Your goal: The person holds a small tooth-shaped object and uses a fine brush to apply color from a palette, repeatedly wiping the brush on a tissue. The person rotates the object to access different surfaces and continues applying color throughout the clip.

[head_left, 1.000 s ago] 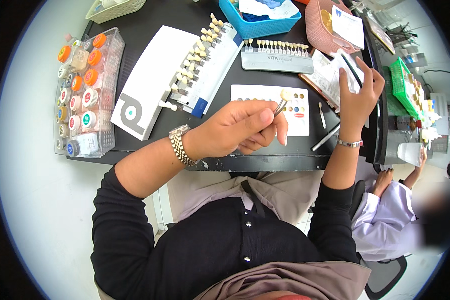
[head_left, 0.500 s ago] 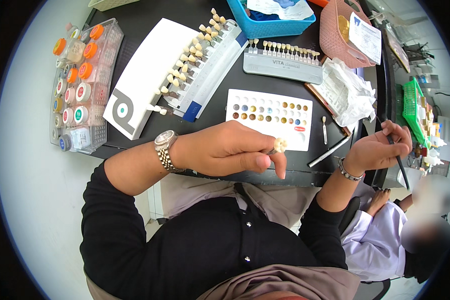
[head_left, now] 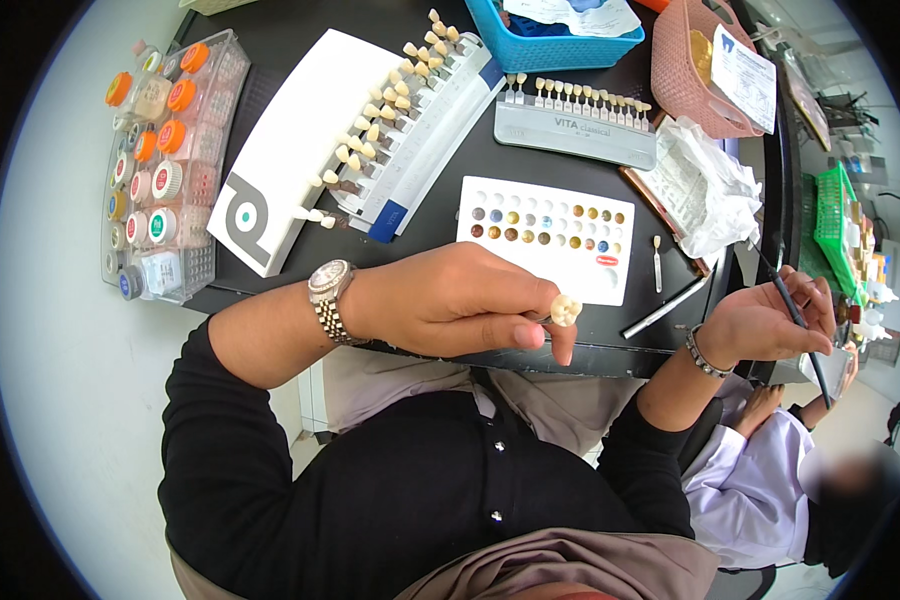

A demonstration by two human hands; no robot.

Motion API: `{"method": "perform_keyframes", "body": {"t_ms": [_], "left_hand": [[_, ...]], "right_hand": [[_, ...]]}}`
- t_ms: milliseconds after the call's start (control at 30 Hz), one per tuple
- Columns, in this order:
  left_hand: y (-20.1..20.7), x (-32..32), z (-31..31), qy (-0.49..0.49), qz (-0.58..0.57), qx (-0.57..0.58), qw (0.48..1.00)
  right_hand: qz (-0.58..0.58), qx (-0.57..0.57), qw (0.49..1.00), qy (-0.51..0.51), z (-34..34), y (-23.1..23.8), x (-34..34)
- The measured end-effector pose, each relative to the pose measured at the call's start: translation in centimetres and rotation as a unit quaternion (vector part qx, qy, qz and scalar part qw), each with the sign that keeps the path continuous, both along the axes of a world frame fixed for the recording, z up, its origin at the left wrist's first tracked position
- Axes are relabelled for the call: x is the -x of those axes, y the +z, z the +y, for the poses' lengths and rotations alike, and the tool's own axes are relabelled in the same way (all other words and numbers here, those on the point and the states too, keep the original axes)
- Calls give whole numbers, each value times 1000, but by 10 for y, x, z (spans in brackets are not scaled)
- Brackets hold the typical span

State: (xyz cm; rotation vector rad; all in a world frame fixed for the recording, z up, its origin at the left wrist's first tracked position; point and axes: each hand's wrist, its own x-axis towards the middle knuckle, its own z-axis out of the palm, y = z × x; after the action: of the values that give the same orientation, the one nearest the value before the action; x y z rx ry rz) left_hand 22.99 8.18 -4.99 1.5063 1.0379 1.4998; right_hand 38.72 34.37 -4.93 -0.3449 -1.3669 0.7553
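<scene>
Between the thumb and fingers of my left hand [head_left: 460,305], a cream-coloured dental crown [head_left: 566,310] is pinched, its grooved chewing surface facing up. It hangs in front of the lower edge of a white palette [head_left: 550,278] with rows of small coloured wells. Off to the right, my right hand [head_left: 770,318] is closed on a thin dark brush [head_left: 792,305], held slantwise and apart from the crown. On the table between the hands lie a single shade tab [head_left: 657,262] and a silver pen-like rod [head_left: 664,308].
Two tooth shade guides [head_left: 425,130] [head_left: 575,138] stand behind the palette. At left are a white box [head_left: 305,130] and a clear rack of small jars [head_left: 175,170]. Crumpled tissue [head_left: 710,190], a blue basket [head_left: 560,50] and a pink basket [head_left: 705,70] sit farther back. A person in white [head_left: 750,490] sits at right.
My right hand has moved slightly right and down, and the brush has turned with it. The crown has tilted to show more of its chewing surface. The view has shifted a little.
</scene>
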Motion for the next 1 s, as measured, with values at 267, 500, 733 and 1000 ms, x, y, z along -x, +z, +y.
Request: {"method": "perform_keyframes", "body": {"t_ms": [267,500,733,1000], "left_hand": [[0,0,0,2,4,-4,1000],[0,0,-2,4,-5,4,1000],[2,7,-5,-11,58,63,996],[0,3,-3,48,67,-23,996]], "right_hand": [[25,34,999,18,-3,1,2],[-2,51,998,26,-2,0,1],[-44,-22,998,-48,-9,3,9],[-58,-55,995,-60,-10,4,10]]}}
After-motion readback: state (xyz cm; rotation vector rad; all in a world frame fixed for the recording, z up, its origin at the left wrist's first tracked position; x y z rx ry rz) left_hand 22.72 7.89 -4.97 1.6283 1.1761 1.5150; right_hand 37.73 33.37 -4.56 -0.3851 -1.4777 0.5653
